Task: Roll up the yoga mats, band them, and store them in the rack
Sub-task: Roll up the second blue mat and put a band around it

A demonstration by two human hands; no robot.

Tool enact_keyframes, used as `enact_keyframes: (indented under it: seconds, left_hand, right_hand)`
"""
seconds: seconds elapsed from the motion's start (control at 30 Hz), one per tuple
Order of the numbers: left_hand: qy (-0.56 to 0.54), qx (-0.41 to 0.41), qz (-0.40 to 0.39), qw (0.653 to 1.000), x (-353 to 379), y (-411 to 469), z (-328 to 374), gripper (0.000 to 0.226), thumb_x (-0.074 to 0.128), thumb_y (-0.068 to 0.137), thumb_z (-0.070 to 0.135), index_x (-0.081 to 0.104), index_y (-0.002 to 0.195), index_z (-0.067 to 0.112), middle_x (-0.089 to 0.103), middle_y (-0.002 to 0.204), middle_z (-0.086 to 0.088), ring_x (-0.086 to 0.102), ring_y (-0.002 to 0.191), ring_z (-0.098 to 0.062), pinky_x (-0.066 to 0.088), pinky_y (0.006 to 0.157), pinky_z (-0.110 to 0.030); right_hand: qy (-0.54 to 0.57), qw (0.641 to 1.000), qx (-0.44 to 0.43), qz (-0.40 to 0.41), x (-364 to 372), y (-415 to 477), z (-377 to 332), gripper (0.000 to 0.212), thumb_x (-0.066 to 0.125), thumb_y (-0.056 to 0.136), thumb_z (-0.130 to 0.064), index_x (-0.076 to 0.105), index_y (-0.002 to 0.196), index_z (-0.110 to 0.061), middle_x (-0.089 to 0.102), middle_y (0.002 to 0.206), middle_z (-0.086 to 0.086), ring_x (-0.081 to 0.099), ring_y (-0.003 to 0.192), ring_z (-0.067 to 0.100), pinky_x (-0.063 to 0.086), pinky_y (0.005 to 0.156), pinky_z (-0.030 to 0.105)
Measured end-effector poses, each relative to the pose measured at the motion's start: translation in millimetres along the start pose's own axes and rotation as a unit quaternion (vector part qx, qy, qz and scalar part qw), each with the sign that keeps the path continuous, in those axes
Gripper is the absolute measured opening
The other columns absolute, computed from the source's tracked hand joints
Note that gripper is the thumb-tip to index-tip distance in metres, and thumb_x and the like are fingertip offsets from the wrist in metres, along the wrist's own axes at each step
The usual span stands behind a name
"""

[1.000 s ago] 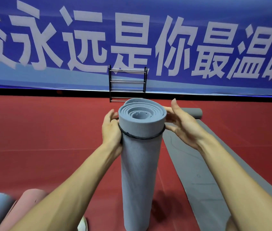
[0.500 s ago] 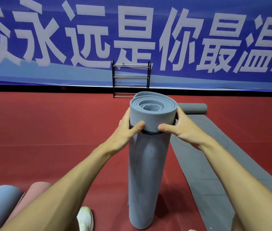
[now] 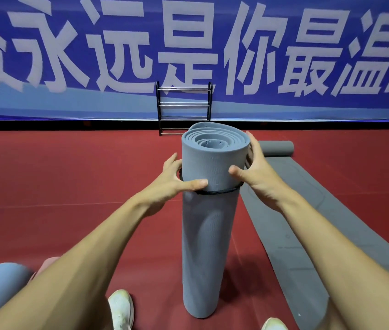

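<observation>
Grey-blue foam yoga mat [image 3: 209, 234], rolled, stands upright on the red floor [image 3: 69, 186]. Its thin black elastic band [image 3: 214, 192] has slid lower than a moment ago. The left hand [image 3: 176, 179] and right hand [image 3: 253, 172] each have a curled grip round the roll, seemingly pushing the band down. Banding looks nearly done.

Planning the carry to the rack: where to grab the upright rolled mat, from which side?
Take the rolled mat round its body just below the band, from left and right. It stands on end, round and slim; above the band the spiral layers gape, likely squashy.
</observation>
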State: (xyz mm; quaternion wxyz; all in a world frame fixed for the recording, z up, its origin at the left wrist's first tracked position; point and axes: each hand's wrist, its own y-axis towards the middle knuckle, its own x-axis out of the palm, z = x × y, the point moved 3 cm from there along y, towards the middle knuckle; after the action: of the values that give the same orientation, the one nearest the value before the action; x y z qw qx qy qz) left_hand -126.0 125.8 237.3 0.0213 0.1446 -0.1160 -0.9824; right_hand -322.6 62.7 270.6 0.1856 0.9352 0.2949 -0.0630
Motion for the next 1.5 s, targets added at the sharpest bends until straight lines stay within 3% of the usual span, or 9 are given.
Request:
enact_keyframes:
  seconds: [0.13,0.37,0.5,0.67,0.9,1.1,1.2,1.33,1.5]
  left_hand:
    - [-0.046,0.054,0.034,0.997,6,2,17,0.091,0.086,0.061,0.040,0.040,0.139,0.027,0.050,0.140,-0.001,0.048,0.130,-0.017,0.047,0.099,-0.037]
    - [-0.021,0.027,0.014,0.999,-3,-12,3,0.099,0.085,0.057,0.033,0.030,0.138,0.032,0.048,0.137,0.011,0.050,0.124,-0.004,0.050,0.092,-0.027]
    - [-0.014,0.002,-0.009,1.000,-6,-18,-5,0.091,0.085,0.058,0.036,0.032,0.132,0.038,0.049,0.135,0.013,0.051,0.122,0.000,0.050,0.088,-0.021]
    - [-0.028,-0.009,0.001,1.000,-5,-15,-11,0.089,0.084,0.057,0.038,0.035,0.132,0.033,0.053,0.132,0.009,0.055,0.117,-0.002,0.051,0.085,-0.021]
    - [0.044,-0.042,-0.043,0.997,-1,-13,-28,0.102,0.081,0.057,0.049,0.021,0.139,0.035,0.041,0.139,0.015,0.046,0.123,0.006,0.047,0.086,-0.012]
    - [0.038,-0.110,-0.086,0.990,5,-10,-33,0.066,0.080,0.077,0.023,0.037,0.124,0.041,0.052,0.124,0.021,0.055,0.103,0.014,0.047,0.074,-0.008]
    - [0.027,-0.160,-0.085,0.983,7,-4,-38,0.067,0.078,0.078,0.024,0.037,0.127,0.040,0.054,0.120,0.027,0.054,0.096,0.018,0.045,0.067,-0.007]
    - [0.067,-0.204,-0.077,0.974,6,2,-56,0.103,0.096,0.045,0.041,0.042,0.133,0.034,0.053,0.132,0.015,0.050,0.123,-0.007,0.043,0.102,-0.030]
    - [0.027,-0.108,-0.027,0.993,5,9,-48,0.122,0.097,0.040,0.024,0.027,0.138,0.043,0.037,0.143,0.009,0.040,0.132,-0.014,0.042,0.106,-0.041]
  right_hand:
    - [-0.035,0.999,0.014,-0.010,13,4,14,0.112,0.088,0.045,-0.046,0.034,0.141,-0.025,0.054,0.133,-0.010,0.053,0.120,0.000,0.048,0.097,0.021]
    - [-0.112,0.988,0.053,-0.097,25,1,54,0.111,0.092,0.060,-0.018,0.022,0.147,-0.024,0.043,0.141,-0.011,0.044,0.128,0.001,0.039,0.107,0.025]
    - [-0.107,0.984,0.067,-0.126,28,-2,50,0.092,0.086,0.070,-0.017,0.027,0.140,-0.025,0.043,0.138,-0.010,0.043,0.125,0.000,0.038,0.095,0.005]
    - [-0.011,0.999,0.022,-0.035,29,8,24,0.135,0.086,0.040,-0.067,0.014,0.150,-0.034,0.037,0.141,-0.023,0.038,0.130,-0.009,0.037,0.104,0.015]
    - [-0.058,0.996,0.048,-0.056,24,7,44,0.102,0.086,0.067,-0.030,0.022,0.146,-0.032,0.044,0.138,-0.017,0.045,0.126,0.000,0.039,0.109,0.028]
    - [-0.068,0.991,0.079,-0.081,16,4,54,0.098,0.086,0.071,-0.021,0.026,0.148,-0.029,0.045,0.140,-0.015,0.045,0.123,0.000,0.039,0.094,0.012]
    - [-0.050,0.992,0.088,-0.074,8,6,59,0.098,0.086,0.069,-0.015,0.028,0.146,-0.032,0.046,0.140,-0.014,0.046,0.127,0.002,0.041,0.102,0.021]
    - [-0.088,0.985,0.107,-0.105,5,1,74,0.103,0.087,0.065,-0.006,0.025,0.145,-0.026,0.045,0.135,-0.015,0.046,0.122,0.000,0.041,0.091,0.006]
    - [-0.138,0.975,0.117,-0.133,5,-6,89,0.122,0.091,0.047,-0.043,0.022,0.148,-0.032,0.036,0.148,-0.008,0.034,0.138,0.010,0.031,0.115,0.034]
